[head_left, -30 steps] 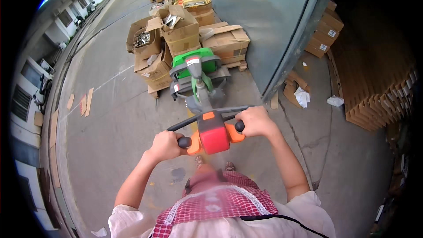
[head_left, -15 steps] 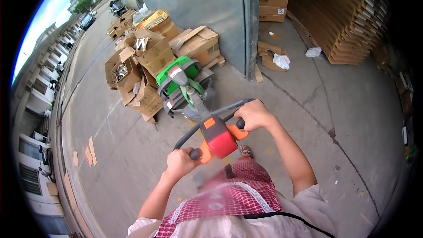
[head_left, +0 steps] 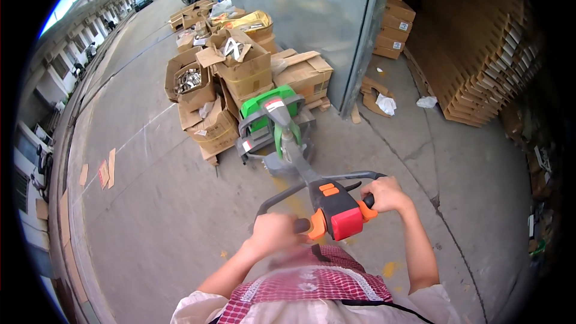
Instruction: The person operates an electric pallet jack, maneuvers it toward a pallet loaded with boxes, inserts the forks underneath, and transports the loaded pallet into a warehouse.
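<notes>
In front of my body is the control handle (head_left: pixel 324 189) of an electric pallet truck, black with orange buttons and a red end block. My left hand (head_left: pixel 275 234), slightly blurred, is closed round its left grip, beside the orange thumb lever. The right grip is held by my right hand (head_left: pixel 386 193), its fingers wrapped round the black bar near the dark knob. From the handle a grey shaft runs forward to the truck's green and dark grey body (head_left: pixel 270 111), which stands against the cardboard boxes. The truck's forks are hidden from view.
Open cartons (head_left: pixel 243 66) full of metal parts are stacked ahead. A grey metal door (head_left: pixel 300 18) stands behind them. Flat cardboard sheets (head_left: pixel 480 66) and closed boxes (head_left: pixel 394 27) are at the right. Cardboard scraps (head_left: pixel 108 171) lie on the concrete at left; a car (head_left: pixel 143 0) is parked far off.
The handle and both my hands have shifted right and lower in the picture. The boxes, door and truck body also appear further right. Both hands keep hold of the grips.
</notes>
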Demonstrator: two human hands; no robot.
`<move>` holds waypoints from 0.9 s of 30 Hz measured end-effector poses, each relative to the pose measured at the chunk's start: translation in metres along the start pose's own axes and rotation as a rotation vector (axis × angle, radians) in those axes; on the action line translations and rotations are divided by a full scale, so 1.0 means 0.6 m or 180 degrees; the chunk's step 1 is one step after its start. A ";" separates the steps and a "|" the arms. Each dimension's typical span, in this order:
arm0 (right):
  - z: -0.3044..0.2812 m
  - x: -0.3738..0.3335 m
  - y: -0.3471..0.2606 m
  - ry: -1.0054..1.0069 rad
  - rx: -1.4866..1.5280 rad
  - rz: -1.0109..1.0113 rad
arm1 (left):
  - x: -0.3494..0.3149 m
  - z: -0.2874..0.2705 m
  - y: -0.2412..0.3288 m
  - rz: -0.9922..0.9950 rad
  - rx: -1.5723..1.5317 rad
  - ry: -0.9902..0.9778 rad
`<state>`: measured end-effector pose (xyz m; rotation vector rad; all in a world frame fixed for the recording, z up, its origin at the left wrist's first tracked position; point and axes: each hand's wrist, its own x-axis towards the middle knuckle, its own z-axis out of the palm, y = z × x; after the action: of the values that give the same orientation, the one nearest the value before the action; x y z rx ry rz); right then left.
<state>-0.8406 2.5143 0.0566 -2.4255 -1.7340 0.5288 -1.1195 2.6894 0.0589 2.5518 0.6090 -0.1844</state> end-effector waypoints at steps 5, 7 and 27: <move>-0.022 -0.136 -0.019 0.0033 -0.0011 -0.0210 | -0.108 0.031 0.081 0.0006 -0.0268 0.0351; -0.019 -0.185 -0.034 0.0037 -0.0030 -0.0265 | -0.155 0.022 0.113 -0.0103 -0.0276 0.0257; -0.010 -0.809 -0.127 0.0752 -0.0412 -0.0270 | -0.629 0.206 0.459 0.0712 -0.0518 0.0936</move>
<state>-1.0453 2.0872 0.1882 -2.3692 -1.8083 0.1173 -1.3324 2.2686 0.1653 2.4812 0.4186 0.3105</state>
